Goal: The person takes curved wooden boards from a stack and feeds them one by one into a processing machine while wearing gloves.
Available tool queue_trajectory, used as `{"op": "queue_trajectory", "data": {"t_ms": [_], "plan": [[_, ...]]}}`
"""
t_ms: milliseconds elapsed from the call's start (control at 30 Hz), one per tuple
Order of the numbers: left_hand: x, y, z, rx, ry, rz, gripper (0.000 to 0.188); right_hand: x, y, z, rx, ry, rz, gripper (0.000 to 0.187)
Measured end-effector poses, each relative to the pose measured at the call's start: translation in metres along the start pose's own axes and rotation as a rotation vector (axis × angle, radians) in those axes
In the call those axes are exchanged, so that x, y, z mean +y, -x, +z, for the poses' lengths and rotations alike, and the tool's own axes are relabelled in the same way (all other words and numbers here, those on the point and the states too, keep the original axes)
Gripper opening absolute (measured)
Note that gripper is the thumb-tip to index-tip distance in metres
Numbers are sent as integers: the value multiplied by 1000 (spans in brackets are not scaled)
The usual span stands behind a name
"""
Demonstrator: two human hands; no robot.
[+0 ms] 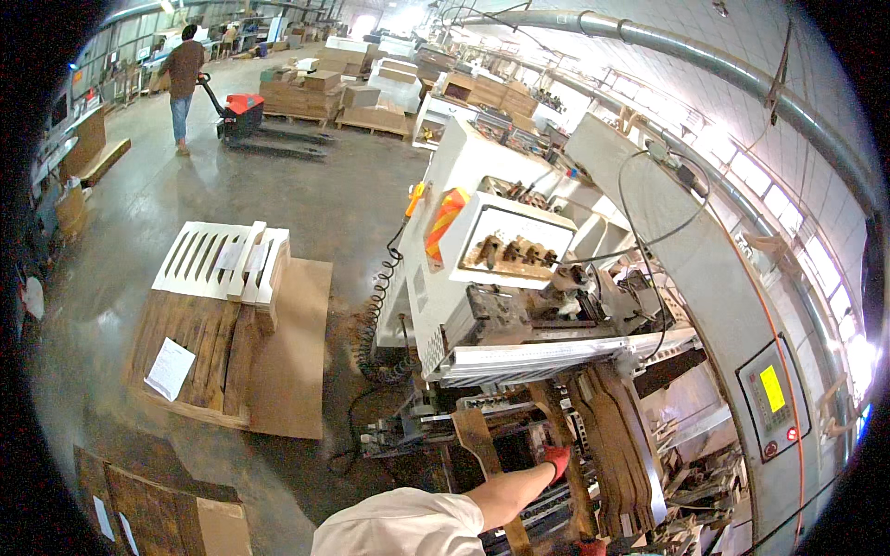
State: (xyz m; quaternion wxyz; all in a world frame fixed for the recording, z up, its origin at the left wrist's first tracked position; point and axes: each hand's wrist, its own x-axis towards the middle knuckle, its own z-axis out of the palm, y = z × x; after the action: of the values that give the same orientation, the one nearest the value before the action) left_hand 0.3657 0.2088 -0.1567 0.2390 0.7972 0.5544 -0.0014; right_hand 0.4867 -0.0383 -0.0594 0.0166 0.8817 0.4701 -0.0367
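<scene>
My left hand (556, 459), in a red glove below a white sleeve, reaches forward into a white woodworking machine (482, 241). It is closed around an upright curved wooden piece (572, 491) in the machine's lower part. Just right of it, a stack of similar curved wooden pieces (621, 445) stands on edge. Another brown wooden piece (477, 440) leans to the left of my arm. Only a red sliver of my right hand (593, 547) shows at the bottom edge, beside the wooden pieces; its fingers are hidden.
A control panel with a yellow screen (772, 389) sits on the machine's right. A black coiled cable (375, 315) hangs on its left. On the floor, a pallet (195, 352) holds dark planks and white slotted panels (222, 259). Far off, a person (185, 83) pulls a red pallet jack (243, 116).
</scene>
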Motion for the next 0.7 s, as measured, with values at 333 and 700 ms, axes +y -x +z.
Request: {"op": "queue_trajectory", "data": {"t_ms": [333, 700], "plan": [[-15, 10, -24, -97, 119, 141, 49, -34, -21, -13, 66, 60, -153, 72], [20, -29, 52, 304, 925, -169, 41, -74, -7, -12, 36, -25, -293, 64]]}}
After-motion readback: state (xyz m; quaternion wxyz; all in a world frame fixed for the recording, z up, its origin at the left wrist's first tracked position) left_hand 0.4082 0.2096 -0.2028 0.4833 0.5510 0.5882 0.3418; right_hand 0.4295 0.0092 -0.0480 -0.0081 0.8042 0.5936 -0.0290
